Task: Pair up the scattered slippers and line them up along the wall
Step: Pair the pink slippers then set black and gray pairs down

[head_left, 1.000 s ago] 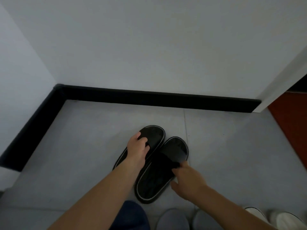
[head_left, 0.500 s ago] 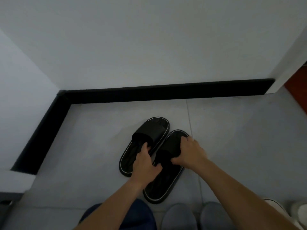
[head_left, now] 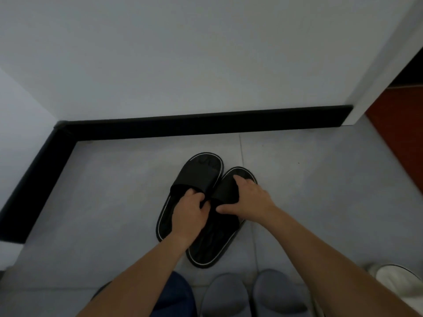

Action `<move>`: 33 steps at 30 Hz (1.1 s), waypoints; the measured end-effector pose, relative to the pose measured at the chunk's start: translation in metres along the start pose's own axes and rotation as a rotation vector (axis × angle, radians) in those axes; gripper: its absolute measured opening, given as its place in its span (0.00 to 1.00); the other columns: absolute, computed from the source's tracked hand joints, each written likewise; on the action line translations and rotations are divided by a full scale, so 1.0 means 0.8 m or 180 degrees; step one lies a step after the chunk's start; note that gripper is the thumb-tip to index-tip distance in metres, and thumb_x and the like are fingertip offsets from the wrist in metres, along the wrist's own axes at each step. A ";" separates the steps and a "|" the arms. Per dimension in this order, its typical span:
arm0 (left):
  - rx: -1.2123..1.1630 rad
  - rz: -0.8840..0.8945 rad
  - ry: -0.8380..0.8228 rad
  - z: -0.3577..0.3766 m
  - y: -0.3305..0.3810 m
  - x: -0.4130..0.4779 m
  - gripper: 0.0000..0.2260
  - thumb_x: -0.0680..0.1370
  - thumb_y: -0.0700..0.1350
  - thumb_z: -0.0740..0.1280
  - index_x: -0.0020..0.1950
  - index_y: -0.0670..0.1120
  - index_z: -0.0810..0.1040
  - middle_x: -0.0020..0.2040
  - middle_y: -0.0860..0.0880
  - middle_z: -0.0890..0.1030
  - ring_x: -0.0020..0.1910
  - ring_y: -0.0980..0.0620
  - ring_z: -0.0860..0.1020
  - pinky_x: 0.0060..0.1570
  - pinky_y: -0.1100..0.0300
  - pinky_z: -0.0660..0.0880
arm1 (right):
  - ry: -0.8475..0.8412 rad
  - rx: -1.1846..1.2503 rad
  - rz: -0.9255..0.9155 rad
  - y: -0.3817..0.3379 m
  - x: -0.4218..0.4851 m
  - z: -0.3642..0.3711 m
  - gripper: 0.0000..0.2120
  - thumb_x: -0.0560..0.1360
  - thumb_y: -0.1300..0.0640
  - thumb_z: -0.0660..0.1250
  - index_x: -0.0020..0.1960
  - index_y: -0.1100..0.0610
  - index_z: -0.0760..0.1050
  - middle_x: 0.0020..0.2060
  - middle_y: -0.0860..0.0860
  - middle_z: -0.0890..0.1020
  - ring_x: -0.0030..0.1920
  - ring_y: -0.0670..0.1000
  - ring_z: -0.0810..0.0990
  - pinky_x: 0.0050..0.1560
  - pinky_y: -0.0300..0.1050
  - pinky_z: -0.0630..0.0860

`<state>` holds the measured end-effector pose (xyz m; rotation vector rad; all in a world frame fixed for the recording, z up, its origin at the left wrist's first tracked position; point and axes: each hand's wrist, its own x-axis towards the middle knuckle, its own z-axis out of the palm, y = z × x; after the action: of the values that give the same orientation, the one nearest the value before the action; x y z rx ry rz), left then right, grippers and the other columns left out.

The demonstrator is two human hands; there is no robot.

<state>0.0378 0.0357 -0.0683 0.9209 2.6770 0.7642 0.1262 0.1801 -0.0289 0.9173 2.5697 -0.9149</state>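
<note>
Two black slide slippers with white-edged soles lay touching, side by side, on the grey tiled floor (head_left: 114, 202): the left slipper (head_left: 196, 177), and the right slipper (head_left: 206, 250) set slightly nearer. Long axes ran near-left to far-right, toes toward the black skirting board (head_left: 206, 124), with bare floor between. Fingers of the left hand (head_left: 188, 216) curled into the left slipper's strap opening. The right hand (head_left: 247, 200) lay over the right slipper's strap, thumb hooked at its near edge. Judged next: push both farther, squaring the axes to the skirting.

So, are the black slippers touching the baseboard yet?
No, bare floor shows between the slippers and the baseboard.
</note>
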 end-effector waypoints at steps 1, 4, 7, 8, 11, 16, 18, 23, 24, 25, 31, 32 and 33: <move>0.0015 0.0179 -0.0003 -0.001 0.012 -0.002 0.08 0.76 0.45 0.66 0.39 0.43 0.78 0.43 0.48 0.74 0.40 0.46 0.77 0.36 0.60 0.65 | 0.0046 0.0298 0.0071 0.002 -0.005 -0.014 0.51 0.62 0.31 0.69 0.76 0.51 0.52 0.73 0.54 0.64 0.71 0.56 0.65 0.70 0.56 0.64; 0.0068 0.0765 -0.0043 -0.007 0.059 -0.010 0.06 0.75 0.44 0.66 0.43 0.43 0.81 0.48 0.46 0.79 0.44 0.46 0.78 0.39 0.62 0.67 | 0.0365 0.1081 0.0122 0.021 -0.019 -0.064 0.34 0.71 0.36 0.65 0.71 0.50 0.64 0.68 0.53 0.72 0.66 0.55 0.72 0.64 0.51 0.70; 0.0026 0.1102 -0.0153 -0.007 0.111 -0.020 0.06 0.75 0.44 0.66 0.44 0.43 0.81 0.49 0.47 0.79 0.46 0.47 0.77 0.39 0.61 0.67 | 0.0445 0.1234 0.0311 0.057 -0.045 -0.106 0.18 0.78 0.46 0.61 0.63 0.54 0.74 0.61 0.54 0.77 0.57 0.53 0.75 0.55 0.44 0.71; 0.0032 0.1167 -0.0216 -0.006 0.129 -0.024 0.07 0.75 0.45 0.66 0.44 0.43 0.81 0.49 0.47 0.79 0.46 0.47 0.77 0.39 0.61 0.68 | 0.0464 0.1413 0.0409 0.072 -0.057 -0.116 0.16 0.78 0.47 0.61 0.62 0.54 0.75 0.59 0.54 0.77 0.54 0.52 0.75 0.53 0.44 0.70; 0.0018 0.1403 -0.0400 0.003 0.192 -0.041 0.08 0.75 0.46 0.66 0.44 0.43 0.81 0.49 0.47 0.79 0.46 0.46 0.78 0.40 0.62 0.67 | 0.0502 0.1969 0.0772 0.118 -0.097 -0.149 0.15 0.77 0.47 0.63 0.59 0.54 0.76 0.59 0.55 0.78 0.56 0.53 0.75 0.61 0.49 0.73; 0.0000 0.2039 -0.1295 0.026 0.349 -0.083 0.11 0.76 0.48 0.65 0.53 0.43 0.80 0.54 0.43 0.78 0.52 0.44 0.77 0.49 0.58 0.72 | 0.0586 0.2753 0.1634 0.228 -0.206 -0.236 0.28 0.74 0.39 0.64 0.67 0.56 0.70 0.64 0.56 0.75 0.60 0.60 0.76 0.62 0.61 0.73; 0.0276 0.2287 -0.2129 0.041 0.411 -0.112 0.16 0.76 0.51 0.65 0.60 0.45 0.77 0.57 0.41 0.77 0.55 0.42 0.77 0.54 0.54 0.74 | 0.0956 0.2864 0.1969 0.294 -0.266 -0.262 0.33 0.71 0.38 0.67 0.66 0.59 0.71 0.62 0.57 0.76 0.57 0.60 0.78 0.60 0.58 0.75; 0.0870 0.2710 -0.2713 0.081 0.509 -0.185 0.24 0.75 0.58 0.64 0.68 0.49 0.70 0.65 0.46 0.71 0.60 0.46 0.74 0.59 0.52 0.73 | 0.1170 0.2718 0.2784 0.457 -0.436 -0.268 0.32 0.67 0.38 0.71 0.56 0.64 0.76 0.56 0.60 0.80 0.55 0.62 0.79 0.60 0.60 0.75; 0.0809 0.2705 -0.2729 0.092 0.525 -0.196 0.23 0.75 0.57 0.64 0.67 0.50 0.71 0.65 0.46 0.71 0.60 0.47 0.74 0.59 0.52 0.74 | 0.1204 0.2695 0.2908 0.483 -0.469 -0.261 0.30 0.66 0.37 0.72 0.53 0.63 0.77 0.52 0.59 0.81 0.51 0.61 0.81 0.57 0.59 0.78; 0.0730 0.2691 -0.2717 0.106 0.540 -0.208 0.22 0.75 0.57 0.65 0.66 0.51 0.72 0.65 0.46 0.72 0.60 0.47 0.75 0.59 0.52 0.74 | 0.1182 0.2639 0.3045 0.505 -0.499 -0.251 0.30 0.66 0.36 0.71 0.51 0.62 0.77 0.48 0.59 0.82 0.47 0.59 0.82 0.53 0.55 0.80; -0.0057 0.2322 -0.3545 0.224 0.595 -0.347 0.26 0.74 0.49 0.68 0.71 0.48 0.66 0.67 0.46 0.72 0.63 0.47 0.74 0.62 0.52 0.73 | 0.1034 0.2219 0.3835 0.608 -0.617 -0.146 0.29 0.68 0.29 0.61 0.40 0.56 0.75 0.46 0.54 0.80 0.41 0.53 0.79 0.47 0.43 0.72; -0.0155 0.2212 -0.3692 0.243 0.591 -0.375 0.27 0.73 0.47 0.68 0.71 0.48 0.65 0.67 0.45 0.72 0.63 0.47 0.74 0.62 0.54 0.72 | 0.1036 0.2242 0.3879 0.621 -0.623 -0.122 0.29 0.68 0.29 0.61 0.39 0.56 0.76 0.46 0.54 0.79 0.41 0.53 0.78 0.47 0.42 0.71; -0.0153 0.2111 -0.3731 0.260 0.583 -0.401 0.28 0.74 0.45 0.67 0.72 0.49 0.63 0.67 0.45 0.72 0.64 0.47 0.73 0.63 0.55 0.72 | 0.1053 0.2272 0.3913 0.631 -0.628 -0.100 0.29 0.68 0.29 0.61 0.39 0.56 0.76 0.45 0.54 0.80 0.41 0.52 0.78 0.46 0.41 0.71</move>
<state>0.6012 0.2336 0.0147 1.5979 1.3319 0.2063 0.8323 0.2959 0.0097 2.5246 1.2252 -1.2331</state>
